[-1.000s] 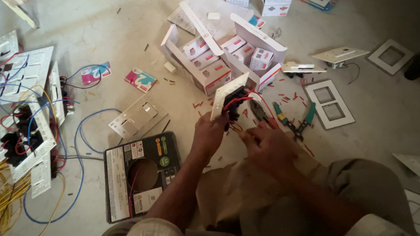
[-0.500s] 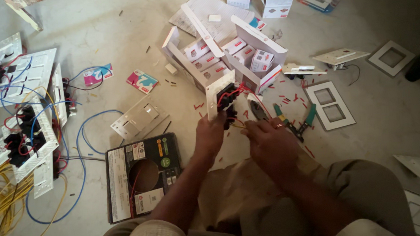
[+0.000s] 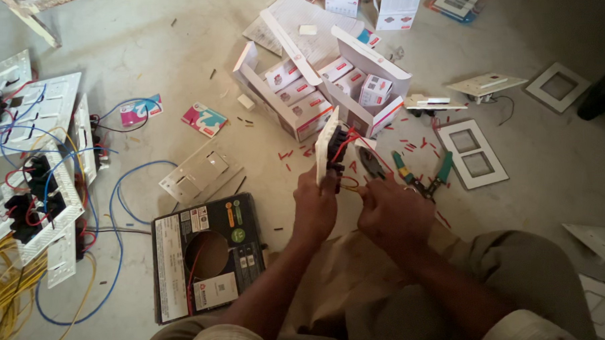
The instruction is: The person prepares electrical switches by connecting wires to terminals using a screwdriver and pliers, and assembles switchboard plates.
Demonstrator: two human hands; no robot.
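My left hand [image 3: 315, 210] grips the lower edge of a white switch plate [image 3: 326, 144] held upright on edge, its black switch backs and red wires facing right. My right hand [image 3: 392, 214] is closed just to the right of it, fingertips pinching a thin wire [image 3: 350, 184] at the back of the plate. Both hands are above my lap, over the concrete floor. Green-handled pliers [image 3: 420, 177] lie on the floor just beyond my right hand.
An open white carton [image 3: 294, 113] of small boxed switches stands beyond the hands. A black wire-coil box [image 3: 208, 254] lies at my left knee. Wired switch boards [image 3: 38, 172] with blue, red and yellow wires fill the left. Empty white frames [image 3: 476, 154] lie right.
The switch plate has turned more upright and edge-on in my left hand. My right hand has shifted down to the wire at its back.
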